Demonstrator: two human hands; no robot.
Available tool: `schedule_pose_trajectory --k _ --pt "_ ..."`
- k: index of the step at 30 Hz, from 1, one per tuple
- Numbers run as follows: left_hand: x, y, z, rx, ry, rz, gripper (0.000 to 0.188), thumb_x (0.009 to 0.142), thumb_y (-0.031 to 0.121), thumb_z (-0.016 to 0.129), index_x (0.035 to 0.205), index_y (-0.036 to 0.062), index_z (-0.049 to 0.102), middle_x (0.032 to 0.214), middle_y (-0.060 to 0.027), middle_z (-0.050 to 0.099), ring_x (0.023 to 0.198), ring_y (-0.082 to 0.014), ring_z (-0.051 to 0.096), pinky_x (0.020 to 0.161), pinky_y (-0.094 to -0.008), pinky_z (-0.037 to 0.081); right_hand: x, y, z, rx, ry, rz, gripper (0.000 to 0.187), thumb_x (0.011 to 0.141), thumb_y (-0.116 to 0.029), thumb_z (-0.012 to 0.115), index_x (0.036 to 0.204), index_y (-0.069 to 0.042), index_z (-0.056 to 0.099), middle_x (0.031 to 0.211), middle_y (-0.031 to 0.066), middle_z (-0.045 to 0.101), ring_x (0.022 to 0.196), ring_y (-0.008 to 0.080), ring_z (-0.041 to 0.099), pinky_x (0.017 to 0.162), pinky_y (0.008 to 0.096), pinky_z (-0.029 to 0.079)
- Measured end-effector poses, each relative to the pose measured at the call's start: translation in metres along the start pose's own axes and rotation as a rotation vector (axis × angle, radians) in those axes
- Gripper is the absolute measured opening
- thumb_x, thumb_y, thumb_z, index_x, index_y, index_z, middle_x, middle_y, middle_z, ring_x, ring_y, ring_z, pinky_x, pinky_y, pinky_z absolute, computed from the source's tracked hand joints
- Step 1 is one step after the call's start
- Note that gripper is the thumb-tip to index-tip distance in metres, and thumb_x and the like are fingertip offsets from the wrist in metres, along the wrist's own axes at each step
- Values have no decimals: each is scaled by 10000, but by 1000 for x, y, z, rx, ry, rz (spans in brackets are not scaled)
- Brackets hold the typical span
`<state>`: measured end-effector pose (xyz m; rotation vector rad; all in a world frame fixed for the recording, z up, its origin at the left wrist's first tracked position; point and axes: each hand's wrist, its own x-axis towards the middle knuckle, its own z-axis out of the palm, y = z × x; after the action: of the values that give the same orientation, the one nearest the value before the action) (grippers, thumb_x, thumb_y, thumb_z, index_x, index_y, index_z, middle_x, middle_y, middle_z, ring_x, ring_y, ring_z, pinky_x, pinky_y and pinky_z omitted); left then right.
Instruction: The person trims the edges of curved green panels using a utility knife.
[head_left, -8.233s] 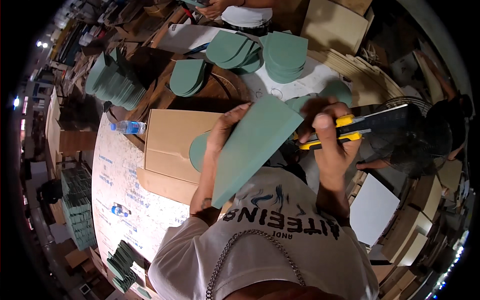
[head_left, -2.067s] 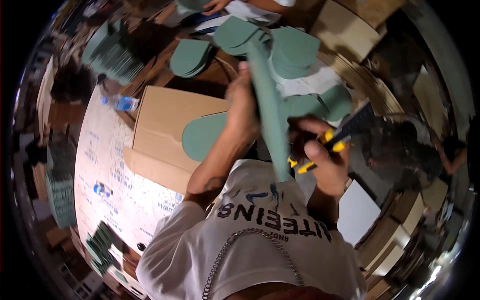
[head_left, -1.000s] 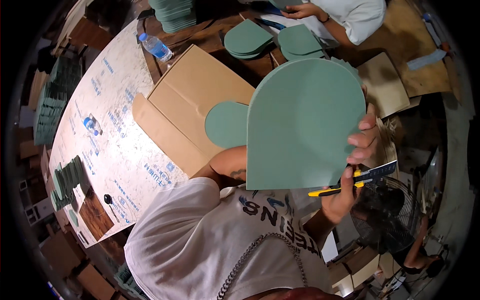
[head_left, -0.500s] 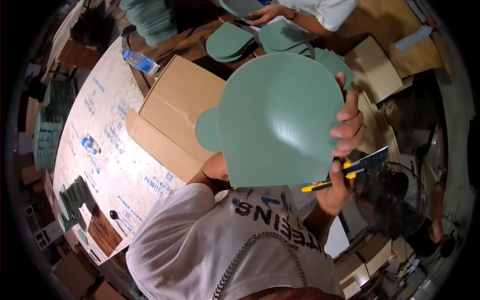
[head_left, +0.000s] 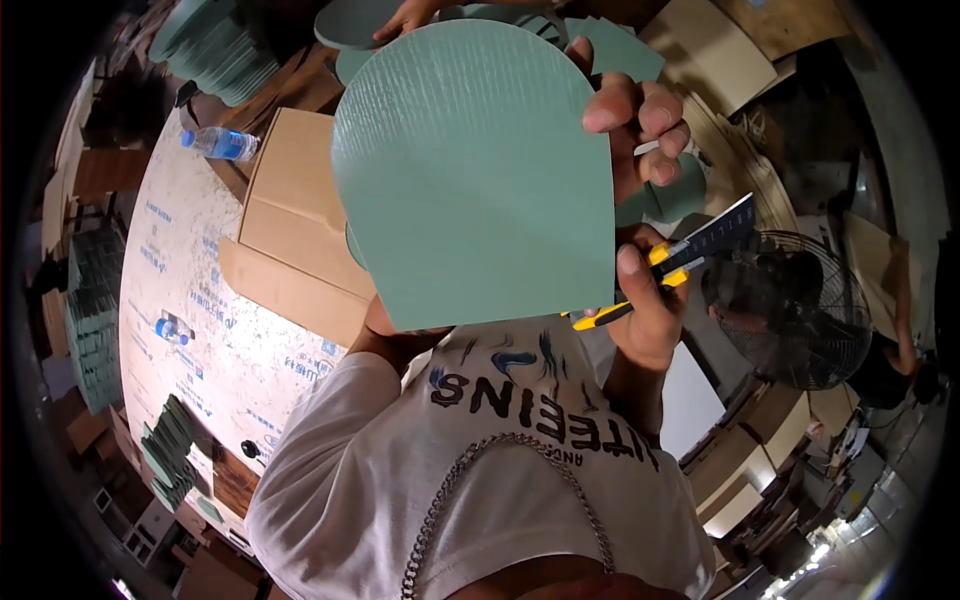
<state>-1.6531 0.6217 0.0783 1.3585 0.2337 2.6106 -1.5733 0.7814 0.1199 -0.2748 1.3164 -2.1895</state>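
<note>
A green panel (head_left: pixel 475 190), rounded at the top and straight at the bottom, is held up in front of me. My left forearm passes behind it from the lower left. At its right edge, fingers that appear to be my left hand's (head_left: pixel 640 115) grip the board, the palm hidden. A thin white stick (head_left: pixel 648 147) shows between two of them. Below, beside the panel's lower right corner, my right hand (head_left: pixel 645 310) is closed around a yellow and black utility knife (head_left: pixel 670 265), its dark blade pointing up and right.
Behind the panel lies a cardboard box (head_left: pixel 290 190), with a water bottle (head_left: pixel 220 143) beside it. Stacks of green panels (head_left: pixel 215 50) stand at the far left. Another person's hand (head_left: pixel 405 18) touches a green piece. A black fan (head_left: pixel 790 310) stands at right.
The panel has shifted left and up in view and tilted, its surface now showing fine streaks. The knife has risen slightly beside it. The surroundings have moved as the view turned.
</note>
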Motion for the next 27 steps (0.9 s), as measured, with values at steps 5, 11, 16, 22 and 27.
schedule_pose_trajectory --k 5,11,16,22,27 --pt "2 -17 9 -127 85 184 539 1007 517 207 809 175 573 1067 -59 467 1079 -231 438 896 -365 398 -4 -1 -6 -3 -50 -9 150 895 -113 637 875 -10 531 698 65 594 563 137 574 512 285 487" --pt "-4 -21 5 -172 133 179 537 1016 489 206 782 180 578 1068 -39 494 1065 -206 446 900 -355 402 -5 4 -9 35 -54 -40 156 888 -98 643 904 -7 517 699 72 598 558 142 574 513 286 484" --pt "-7 -19 -2 -148 106 183 373 986 457 344 971 192 606 1132 -26 490 1131 -215 423 941 -351 392 -3 2 -5 27 -51 -61 155 880 -83 644 896 -2 513 706 81 598 562 148 574 516 288 483" --pt "-19 -22 5 -80 194 207 202 925 367 565 1084 242 575 1184 33 441 1207 -157 367 980 -285 369 -8 4 6 50 29 -38 237 829 -67 647 1012 -4 511 734 108 591 595 183 564 550 315 472" --pt "-28 -34 -6 4 246 426 485 953 474 433 1384 252 418 1201 -55 504 1184 -274 432 981 -400 400 -1 5 -12 -91 2 -41 307 810 -95 659 1046 31 509 752 97 585 598 164 538 561 307 444"
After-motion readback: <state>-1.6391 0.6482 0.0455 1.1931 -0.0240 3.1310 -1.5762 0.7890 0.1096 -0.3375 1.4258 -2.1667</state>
